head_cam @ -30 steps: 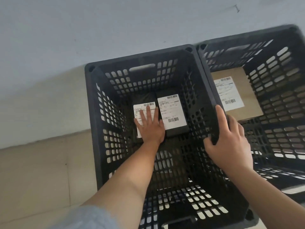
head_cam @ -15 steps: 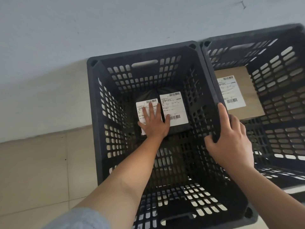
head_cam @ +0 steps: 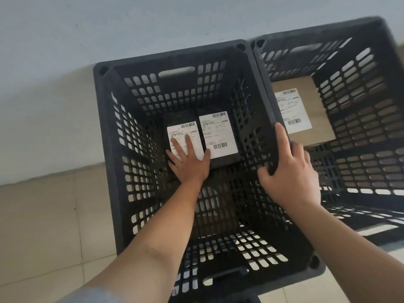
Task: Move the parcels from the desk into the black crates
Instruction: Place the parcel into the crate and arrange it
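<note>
Two black crates stand side by side on the floor. At the bottom of the left crate point(head_cam: 105, 132) lie two black parcels with white labels. My left hand point(head_cam: 188, 160) reaches down inside and presses flat, fingers straight, on the left black parcel point(head_cam: 175, 121). The right black parcel point(head_cam: 218, 134) lies touching it. My right hand point(head_cam: 288, 169) grips the left crate's right rim, thumb inside and fingers over the edge. The right crate point(head_cam: 360, 106) holds a brown cardboard parcel point(head_cam: 317, 110) with a white label.
A pale wall point(head_cam: 131, 22) runs behind the crates. Beige floor tiles point(head_cam: 43, 215) lie to the left and in front. The desk is out of view.
My left hand has slid back a little toward me on the left parcel's label. The view has shifted slightly; my right hand stays on the rim.
</note>
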`<state>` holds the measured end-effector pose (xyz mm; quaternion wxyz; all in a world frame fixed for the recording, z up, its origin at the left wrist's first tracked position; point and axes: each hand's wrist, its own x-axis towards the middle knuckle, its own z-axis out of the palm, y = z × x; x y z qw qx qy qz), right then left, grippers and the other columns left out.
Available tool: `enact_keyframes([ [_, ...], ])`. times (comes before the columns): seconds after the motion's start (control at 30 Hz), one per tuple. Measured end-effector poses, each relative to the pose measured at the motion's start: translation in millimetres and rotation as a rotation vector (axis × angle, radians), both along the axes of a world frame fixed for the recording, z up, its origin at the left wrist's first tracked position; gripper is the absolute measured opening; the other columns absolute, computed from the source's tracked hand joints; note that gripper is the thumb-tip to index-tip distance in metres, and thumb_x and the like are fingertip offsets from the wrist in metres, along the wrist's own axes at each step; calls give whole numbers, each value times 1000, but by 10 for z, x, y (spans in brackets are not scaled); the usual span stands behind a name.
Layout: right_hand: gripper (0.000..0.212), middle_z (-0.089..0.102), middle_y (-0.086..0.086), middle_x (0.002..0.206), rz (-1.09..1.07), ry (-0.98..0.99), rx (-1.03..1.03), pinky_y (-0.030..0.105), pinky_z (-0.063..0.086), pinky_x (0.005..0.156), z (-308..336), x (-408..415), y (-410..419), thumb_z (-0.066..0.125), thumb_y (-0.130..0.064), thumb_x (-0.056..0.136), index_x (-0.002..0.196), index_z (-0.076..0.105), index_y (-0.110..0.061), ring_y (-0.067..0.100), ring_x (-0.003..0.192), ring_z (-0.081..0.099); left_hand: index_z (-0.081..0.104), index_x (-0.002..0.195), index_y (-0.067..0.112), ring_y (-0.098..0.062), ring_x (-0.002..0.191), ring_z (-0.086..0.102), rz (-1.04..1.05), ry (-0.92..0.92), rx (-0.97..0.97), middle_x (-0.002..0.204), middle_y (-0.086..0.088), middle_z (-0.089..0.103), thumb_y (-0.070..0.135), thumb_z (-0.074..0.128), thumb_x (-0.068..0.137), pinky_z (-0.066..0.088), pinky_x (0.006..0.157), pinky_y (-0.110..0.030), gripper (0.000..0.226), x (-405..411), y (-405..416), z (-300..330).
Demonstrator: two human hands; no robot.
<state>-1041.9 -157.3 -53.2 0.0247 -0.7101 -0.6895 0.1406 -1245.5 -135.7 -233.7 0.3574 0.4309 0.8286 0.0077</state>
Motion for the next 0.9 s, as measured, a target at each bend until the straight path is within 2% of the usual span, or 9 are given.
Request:
enact_keyframes([
  [0.27,104,52,14,126,-11,5,-11,37,39,68,11,7,4,69,-36,87,161,-3,-43,36,112,53,-30,156,43,-42,155,-23,-31,-48,-86,160,0,-48,81,26,95,-7,125,-58,91,-52,59,128],
  [0.37,102,50,15,131,-3,7,-19,38,40,71,35,0,0,67,-37,88,161,-4,-41,37,118,51,-17,161,43,-40,156,-22,8,-136,-100,164,1,-41,81,30,95,-10,124,-60,90,-103,72,401],
  [0.53,97,45,15,142,-2,71,-13,49,52,85,85,-16,3,64,-40,89,161,-1,-39,37,129,45,6,163,45,-32,159,-13,147,-245,176,172,5,-23,58,47,101,-1,127,-55,75,263,-264,1180],
  [0.6,93,41,14,149,0,104,-27,50,52,90,85,-28,9,62,-41,91,162,1,-38,36,134,41,18,161,46,-24,160,-5,198,-362,260,173,9,-11,47,57,100,7,129,-51,72,444,-578,1411],
  [0.67,88,36,13,156,-10,182,-52,51,52,94,85,-24,21,60,-41,93,162,7,-35,36,140,36,36,155,43,-19,156,17,265,-465,279,171,9,11,36,65,97,24,125,-44,65,560,-967,1606],
  [0.73,79,33,11,159,-29,329,-48,51,49,100,151,29,18,60,-38,95,162,17,-31,33,144,33,53,143,35,-10,127,53,338,-556,254,152,6,47,27,66,98,46,103,-25,48,681,-1328,1842],
  [0.77,75,33,9,160,-42,401,-42,50,47,104,195,52,5,60,-36,97,161,23,-28,31,145,33,60,135,32,-6,111,61,373,-603,232,136,7,60,22,65,100,51,92,-19,37,749,-1473,1960],
  [0.87,66,32,5,162,-71,618,-27,46,39,118,344,193,-246,62,-28,100,159,34,-22,26,149,31,71,118,24,-4,107,66,377,-651,272,116,8,72,13,62,102,54,98,-26,22,980,-1809,2285],
  [0.9,63,33,4,161,-92,698,-26,45,37,120,409,273,-387,63,-25,100,157,38,-21,24,149,32,72,116,26,1,104,66,361,-646,308,113,12,73,13,62,102,54,93,-21,22,1072,-1882,2415],
])
